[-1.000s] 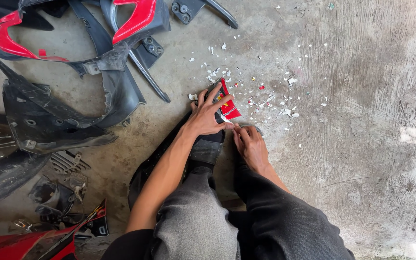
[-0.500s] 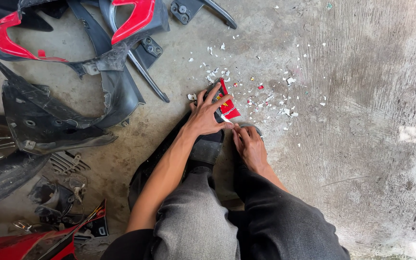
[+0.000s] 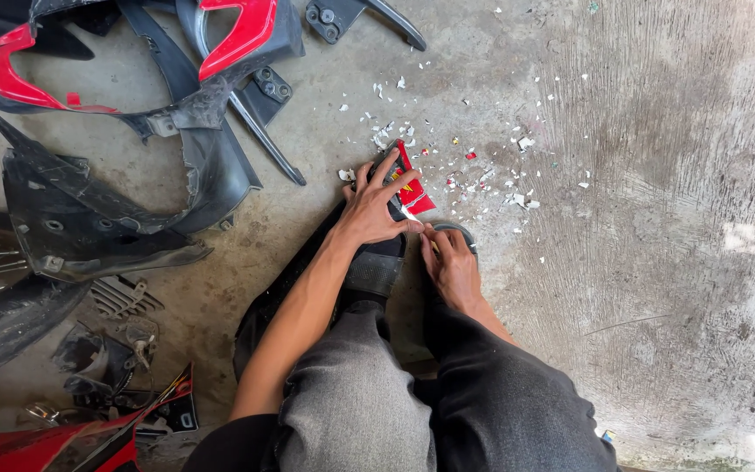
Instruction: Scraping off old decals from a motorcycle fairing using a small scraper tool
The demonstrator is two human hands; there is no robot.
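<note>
Head view, looking down on a person crouched on a grey concrete floor (image 3: 657, 218). Left hand (image 3: 376, 208): fingers spread and pressed flat on a long black plastic panel (image 3: 294, 275) that runs from the person's knees up toward a red sticker (image 3: 412, 188) at its far end; open, pinning the panel rather than gripping it. Right hand (image 3: 450, 262): fingers curled close at the near edge of the red sticker, just beside the left thumb; whether it pinches the sticker or a small tool cannot be told. Red sticker: partly lifted, lying on the panel's tip between the two hands. Sticker scraps (image 3: 482, 175): many small white and red flakes scattered on the concrete just beyond the hands. Grey trouser legs (image 3: 356, 402) fill the lower middle, a dark sandal (image 3: 376, 267) under the left wrist. Black and red fairing parts (image 3: 133, 114): piled at upper left, well apart from the hands. Black bracket (image 3: 351, 17): at the top edge. Small dark grille piece (image 3: 124, 297) and loose fittings at lower left; another red panel (image 3: 54, 446) in the bottom left corner.
</note>
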